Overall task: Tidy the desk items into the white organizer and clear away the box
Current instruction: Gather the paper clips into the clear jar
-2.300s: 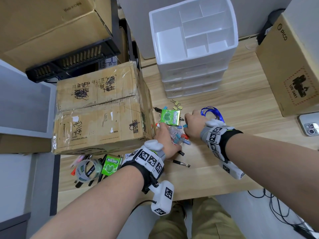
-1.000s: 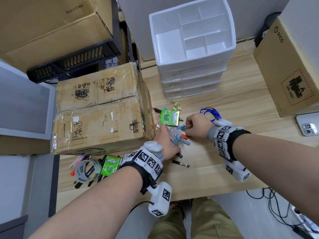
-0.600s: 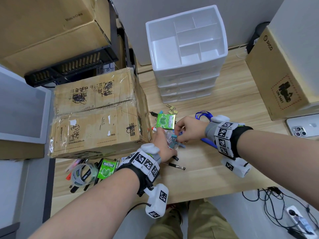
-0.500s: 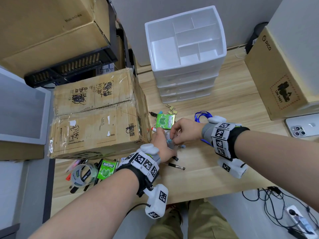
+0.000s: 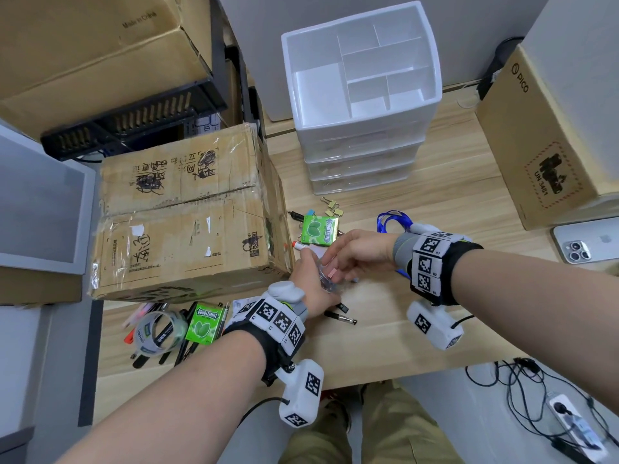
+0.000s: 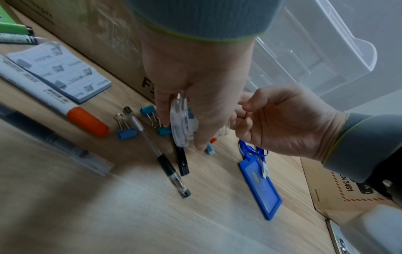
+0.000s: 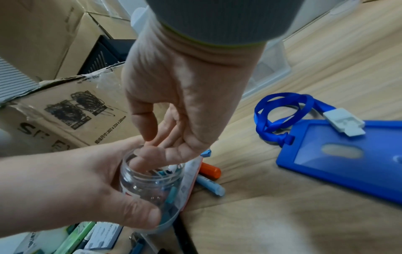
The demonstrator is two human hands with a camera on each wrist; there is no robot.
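Note:
My left hand grips a clear plastic jar just above the desk, beside the taped cardboard box. The jar holds several coloured binder clips. My right hand is over the jar's mouth, its fingers dipping inside. The thumb stands apart and I see nothing pinched. Under my left hand, loose clips and pens lie on the desk. The white organizer stands at the back, its top compartments bare.
On the desk lie two green gum packs, gold clips, a blue badge holder with lanyard, a tape roll, an orange-capped marker and note pads. A PICO carton and phone sit right.
My right hand has moved left from the desk items to the jar's mouth. My left hand has kept hold of the jar in the same place.

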